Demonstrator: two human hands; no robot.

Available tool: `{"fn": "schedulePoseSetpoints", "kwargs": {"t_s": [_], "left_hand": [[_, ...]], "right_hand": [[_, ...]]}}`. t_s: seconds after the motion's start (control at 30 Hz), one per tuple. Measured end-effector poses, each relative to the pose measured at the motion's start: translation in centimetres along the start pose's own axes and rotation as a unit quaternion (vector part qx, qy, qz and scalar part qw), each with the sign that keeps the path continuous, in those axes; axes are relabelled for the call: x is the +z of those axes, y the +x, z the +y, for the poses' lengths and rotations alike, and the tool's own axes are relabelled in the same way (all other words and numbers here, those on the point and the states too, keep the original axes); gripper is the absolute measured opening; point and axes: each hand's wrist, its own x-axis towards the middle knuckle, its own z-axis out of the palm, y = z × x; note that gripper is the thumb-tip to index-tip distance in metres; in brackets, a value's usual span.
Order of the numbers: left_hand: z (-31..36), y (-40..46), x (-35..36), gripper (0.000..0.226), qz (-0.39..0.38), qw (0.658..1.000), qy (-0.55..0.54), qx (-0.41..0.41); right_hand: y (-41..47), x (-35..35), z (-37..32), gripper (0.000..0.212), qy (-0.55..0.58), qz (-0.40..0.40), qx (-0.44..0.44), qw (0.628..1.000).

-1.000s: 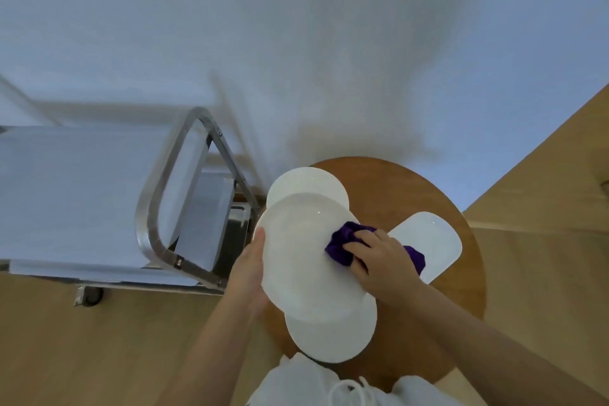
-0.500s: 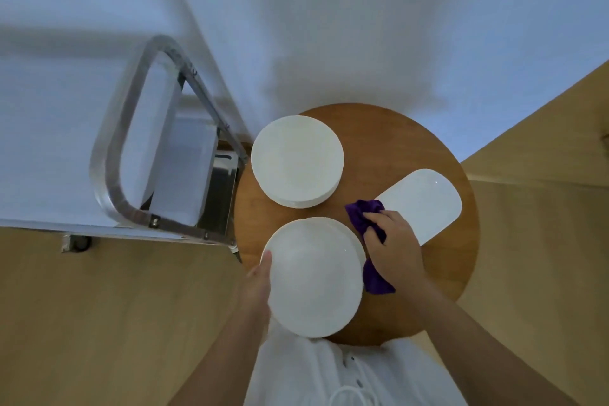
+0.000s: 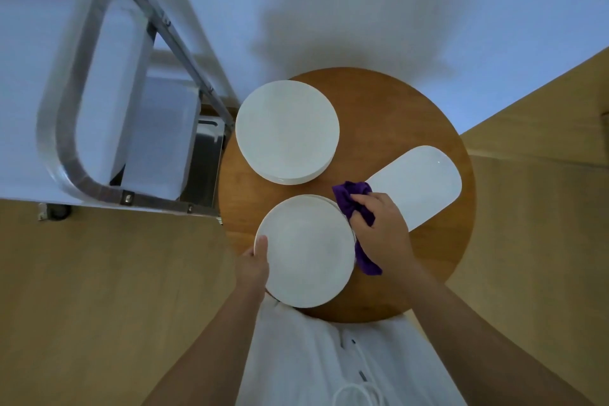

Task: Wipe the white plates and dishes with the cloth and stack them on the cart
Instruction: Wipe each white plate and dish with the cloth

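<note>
Gripping the near plate (image 3: 304,250) at its left rim with the left hand (image 3: 253,265), thumb laid over the top edge, fingers hidden beneath. Bunching the purple cloth (image 3: 354,208) in the right hand (image 3: 382,234), fingers curled round it, just off the plate's right edge at centre frame. Judging by the layout, early in the job: no dish visible on the cart (image 3: 108,128) at upper left, though only its metal handle frame and part of a shelf show, so cannot be sure. Three groups of white ware left on the round wooden table (image 3: 395,115): the held plate, with another rim peeking out at its upper right, so apparently a pile; a second stack of plates (image 3: 286,132) above it, toward the cart; and an oblong dish (image 3: 425,184) at the right, partly behind the cloth hand. Cloth touching or nearly touching the held plate's right rim, opposite the left thumb, so plate spanned between both hands. Probably between wiping and carrying left to the cart; cannot tell whether this plate is fully wiped.
</note>
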Motion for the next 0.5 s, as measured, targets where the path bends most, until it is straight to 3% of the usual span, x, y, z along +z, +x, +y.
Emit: {"fn": "schedulePoseSetpoints", "kwargs": {"t_s": [0.27, 0.5], "left_hand": [[0.4, 2.0, 1.4, 0.046, 0.063, 0.993, 0.095, 0.027], [0.5, 2.8, 2.3, 0.049, 0.027, 0.996, 0.076, -0.025]], "right_hand": [[-0.5, 0.5, 0.2, 0.034, 0.031, -0.012, 0.031, 0.999], [-0.2, 1.1, 0.4, 0.034, 0.039, -0.020, 0.043, 0.998]]}}
